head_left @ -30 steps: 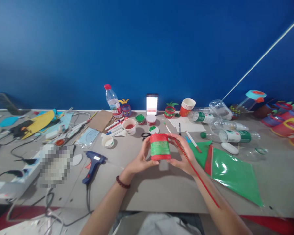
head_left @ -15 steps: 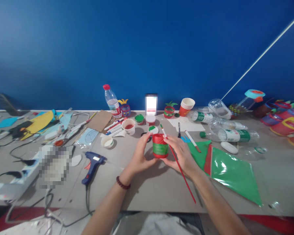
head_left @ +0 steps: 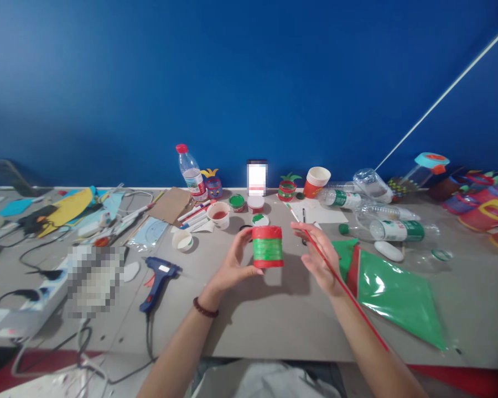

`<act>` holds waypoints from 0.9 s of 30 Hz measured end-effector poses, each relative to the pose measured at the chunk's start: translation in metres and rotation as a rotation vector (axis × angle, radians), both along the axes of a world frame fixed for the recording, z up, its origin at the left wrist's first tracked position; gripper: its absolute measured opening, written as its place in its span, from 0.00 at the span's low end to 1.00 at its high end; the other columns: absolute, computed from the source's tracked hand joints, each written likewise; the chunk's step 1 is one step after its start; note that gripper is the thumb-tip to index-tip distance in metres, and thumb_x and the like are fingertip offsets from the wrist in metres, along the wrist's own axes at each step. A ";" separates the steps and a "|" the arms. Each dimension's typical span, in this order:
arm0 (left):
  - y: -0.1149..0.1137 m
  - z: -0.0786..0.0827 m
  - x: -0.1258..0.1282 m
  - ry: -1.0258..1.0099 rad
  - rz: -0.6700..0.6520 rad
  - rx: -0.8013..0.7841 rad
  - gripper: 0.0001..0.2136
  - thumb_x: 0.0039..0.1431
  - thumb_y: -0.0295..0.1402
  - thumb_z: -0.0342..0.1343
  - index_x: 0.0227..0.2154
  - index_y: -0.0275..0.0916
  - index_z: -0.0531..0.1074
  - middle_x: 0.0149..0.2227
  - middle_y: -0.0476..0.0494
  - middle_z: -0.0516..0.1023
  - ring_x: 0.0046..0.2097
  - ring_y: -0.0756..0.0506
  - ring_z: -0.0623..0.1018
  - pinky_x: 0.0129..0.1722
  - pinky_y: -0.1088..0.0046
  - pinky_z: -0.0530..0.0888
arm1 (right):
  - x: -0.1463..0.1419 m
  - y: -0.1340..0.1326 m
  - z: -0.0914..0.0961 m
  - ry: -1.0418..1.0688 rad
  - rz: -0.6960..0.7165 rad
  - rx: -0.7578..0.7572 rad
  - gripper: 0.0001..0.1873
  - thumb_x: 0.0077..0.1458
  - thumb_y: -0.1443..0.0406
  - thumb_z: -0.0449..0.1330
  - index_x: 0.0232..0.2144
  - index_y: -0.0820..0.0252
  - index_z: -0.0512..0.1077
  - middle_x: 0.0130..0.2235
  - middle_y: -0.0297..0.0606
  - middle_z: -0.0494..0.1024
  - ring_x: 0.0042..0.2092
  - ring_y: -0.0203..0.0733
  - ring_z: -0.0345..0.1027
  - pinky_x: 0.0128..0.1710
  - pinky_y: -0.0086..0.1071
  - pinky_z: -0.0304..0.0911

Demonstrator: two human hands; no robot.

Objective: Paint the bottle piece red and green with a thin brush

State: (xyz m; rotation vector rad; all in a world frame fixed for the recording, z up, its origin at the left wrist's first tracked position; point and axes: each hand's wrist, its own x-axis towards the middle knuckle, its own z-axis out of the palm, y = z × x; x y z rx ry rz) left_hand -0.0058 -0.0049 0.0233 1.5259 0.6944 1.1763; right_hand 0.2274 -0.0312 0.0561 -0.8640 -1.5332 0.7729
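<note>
My left hand (head_left: 231,264) grips a small round container (head_left: 268,246) with a green body and red bands, holding it upright just above the grey table (head_left: 274,320). My right hand (head_left: 320,251) is a little to the right of it, apart from the container, with its fingers closed on a long thin red paintbrush (head_left: 340,284) that slants back along my forearm. Small cups of red paint (head_left: 218,214) and green paint (head_left: 237,201) stand just beyond the container.
A blue glue gun (head_left: 157,275) lies left of my hands. Green and red sheets (head_left: 392,296) lie to the right. Plastic bottles (head_left: 392,229), red paper cups (head_left: 316,180), markers (head_left: 193,214), a phone (head_left: 257,177) and cables (head_left: 33,251) crowd the back and left of the table.
My right hand has come off the container and moved right with the paintbrush. My left hand alone now holds the container, lifted slightly.
</note>
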 end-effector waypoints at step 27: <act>0.000 -0.005 0.013 0.482 0.522 0.425 0.37 0.46 0.44 0.70 0.56 0.42 0.61 0.54 0.36 0.65 0.57 0.34 0.68 0.56 0.51 0.69 | -0.004 0.048 0.076 0.066 0.012 -0.162 0.13 0.62 0.56 0.58 0.43 0.54 0.77 0.41 0.39 0.83 0.43 0.45 0.77 0.44 0.43 0.74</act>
